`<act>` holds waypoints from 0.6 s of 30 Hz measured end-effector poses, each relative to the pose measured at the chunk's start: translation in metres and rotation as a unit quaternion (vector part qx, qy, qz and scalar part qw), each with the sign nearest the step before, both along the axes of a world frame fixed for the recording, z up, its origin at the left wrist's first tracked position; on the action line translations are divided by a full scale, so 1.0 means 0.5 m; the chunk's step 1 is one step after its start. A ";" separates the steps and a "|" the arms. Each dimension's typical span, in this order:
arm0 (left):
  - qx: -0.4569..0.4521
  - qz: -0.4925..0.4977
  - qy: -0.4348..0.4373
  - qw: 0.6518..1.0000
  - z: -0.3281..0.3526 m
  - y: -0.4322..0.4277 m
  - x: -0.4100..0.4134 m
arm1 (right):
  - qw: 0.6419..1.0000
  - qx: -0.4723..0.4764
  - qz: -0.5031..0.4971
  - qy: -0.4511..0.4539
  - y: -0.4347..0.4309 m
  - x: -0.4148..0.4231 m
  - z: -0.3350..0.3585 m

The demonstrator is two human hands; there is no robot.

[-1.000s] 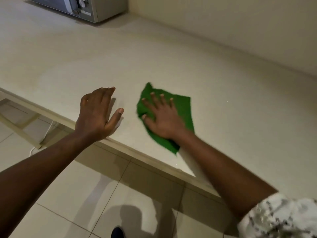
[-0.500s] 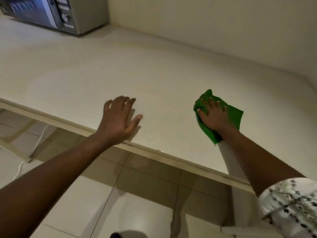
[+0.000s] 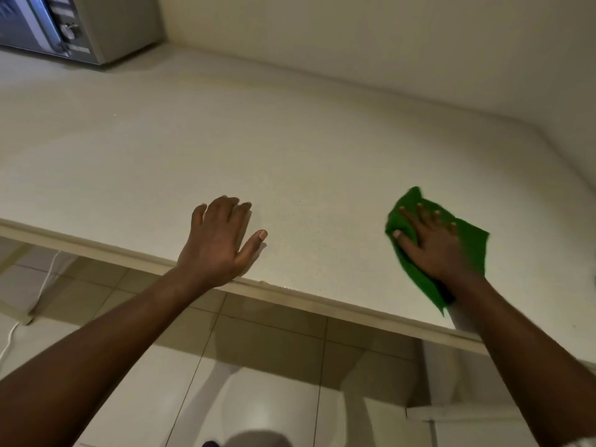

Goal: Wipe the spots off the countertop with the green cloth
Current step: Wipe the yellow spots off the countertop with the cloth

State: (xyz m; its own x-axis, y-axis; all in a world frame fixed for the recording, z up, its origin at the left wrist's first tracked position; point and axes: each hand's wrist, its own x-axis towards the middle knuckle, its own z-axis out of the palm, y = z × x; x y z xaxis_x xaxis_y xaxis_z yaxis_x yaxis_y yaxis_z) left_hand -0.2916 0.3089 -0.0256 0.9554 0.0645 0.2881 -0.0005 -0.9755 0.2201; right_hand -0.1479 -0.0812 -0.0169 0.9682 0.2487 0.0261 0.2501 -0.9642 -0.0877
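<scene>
The green cloth (image 3: 471, 243) lies flat on the pale countertop (image 3: 258, 150), near the front edge at the right. My right hand (image 3: 429, 243) presses down on it with fingers spread, covering its middle. My left hand (image 3: 219, 240) rests flat on the bare countertop by the front edge, fingers apart, holding nothing. A few tiny dark specks (image 3: 317, 232) show on the surface between the two hands.
A silver microwave (image 3: 64, 24) stands at the back left corner. A wall (image 3: 387, 43) runs along the back and the right side of the countertop. Below the front edge is a tiled floor (image 3: 258, 382) with a white cable (image 3: 42, 285) at the left.
My right hand has slid the green cloth to the right along the countertop, away from my left hand. My left hand has stayed flat on the surface.
</scene>
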 end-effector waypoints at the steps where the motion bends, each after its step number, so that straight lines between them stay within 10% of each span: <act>1: 0.001 -0.001 0.002 1.000 0.002 -0.003 0.007 | 0.999 0.001 -0.052 0.004 -0.001 0.031 0.000; 6: -0.004 -0.007 0.007 1.000 0.001 -0.019 0.001 | 0.989 -0.002 -0.146 0.025 0.139 0.043 -0.006; 13: -0.046 -0.022 -0.006 0.999 0.018 0.031 -0.003 | 0.973 0.006 0.231 0.020 0.304 -0.085 -0.025; 18: -0.015 0.048 0.008 0.999 0.028 0.195 -0.007 | 0.961 0.048 0.272 0.020 0.266 0.056 0.013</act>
